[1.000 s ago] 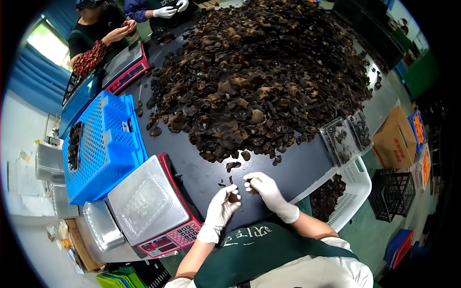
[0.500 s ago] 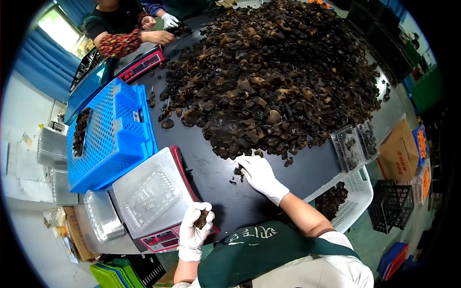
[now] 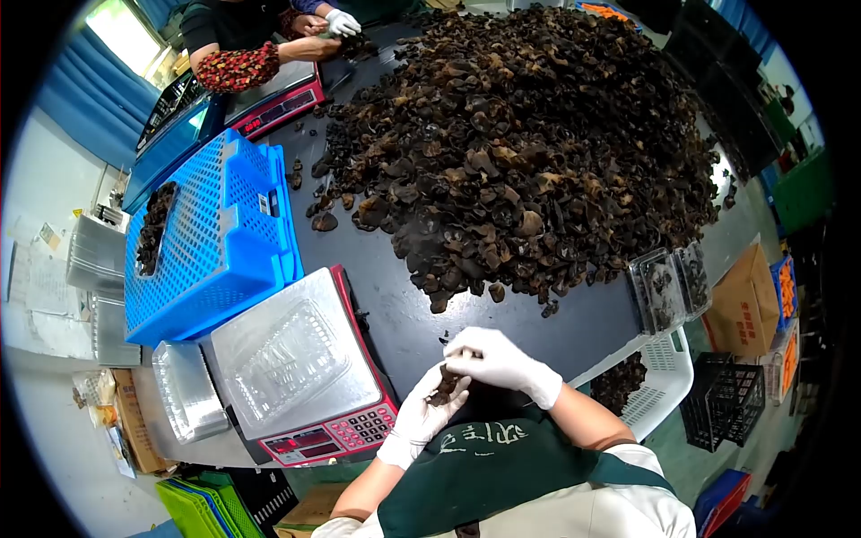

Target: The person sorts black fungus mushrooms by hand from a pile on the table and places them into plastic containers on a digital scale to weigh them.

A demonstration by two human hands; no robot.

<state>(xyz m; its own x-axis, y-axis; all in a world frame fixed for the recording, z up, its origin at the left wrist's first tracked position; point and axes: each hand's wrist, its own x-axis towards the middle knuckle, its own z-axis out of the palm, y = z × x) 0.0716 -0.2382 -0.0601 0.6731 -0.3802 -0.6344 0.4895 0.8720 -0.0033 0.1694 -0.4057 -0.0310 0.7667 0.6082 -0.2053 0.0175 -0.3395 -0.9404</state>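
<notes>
Head view, items at hand:
- Left hand [image 3: 420, 417], white-gloved: fingers curled around a dark piece [image 3: 446, 387], low in front of the apron [image 3: 493, 471].
- Right hand [image 3: 504, 360], white-gloved, back upward: fingers bent and drawn together at the upper end of the same piece; whether they pinch it cannot be told, as the hand covers the contact.
- Location of piece: between the two hands, above the near edge of the dark worktop [image 3: 574, 327].

Head view, items on and about the worktop:
- Pile [image 3: 538, 161] of dark, curled pieces, large, beyond the hands; a few loose ones along its edge.
- Scale [image 3: 372, 426], red, with keypad and display, left of the hands; one clear tray [image 3: 285, 354] on its pan.
- Stack of clear trays [image 3: 188, 394], left of the scale.
- Basket [image 3: 215, 242], blue, perforated, beyond the scale; a clear container [image 3: 155, 229] of dark pieces on it.
- Clear containers [image 3: 659, 291], near the right edge, dark contents.
- White basket [image 3: 665, 381], below the right edge, dark pieces inside.
- Cardboard box [image 3: 740, 309] and black crate [image 3: 722, 399], farther right.
- Second scale [image 3: 282, 109], red, far left; a co-worker's patterned sleeve [image 3: 238, 69] over it.
- Another person's gloved hand [image 3: 343, 22], beside the co-worker's bare hands [image 3: 309, 47].
</notes>
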